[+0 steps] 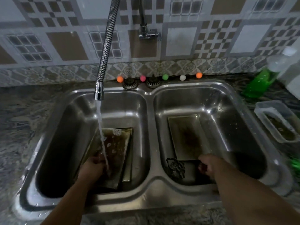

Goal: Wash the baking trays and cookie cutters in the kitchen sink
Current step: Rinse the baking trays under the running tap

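A double-bowl steel sink (151, 182) is seen from above, set into a marbled table (19, 114). The left arm is stretched forward and down into the left bowl, where the left hand (91, 166) is curled over the near edge of a stained baking tray (112, 153); that tray is tilted up under the water stream (101, 132) falling from the flexible faucet (99, 93), with another tray edge seen just beside it on the right. The right arm is reached into the right bowl, and the right hand (207, 164) is bent downward with its fingers curled at the near end of a second baking tray (186, 137), which lies flat on the bowl's floor. Whether anything is gripped there cannot be told. A dark cookie cutter (175, 167) lies just left of that hand. A green soap bottle (258, 82) lies on the table at the far right.
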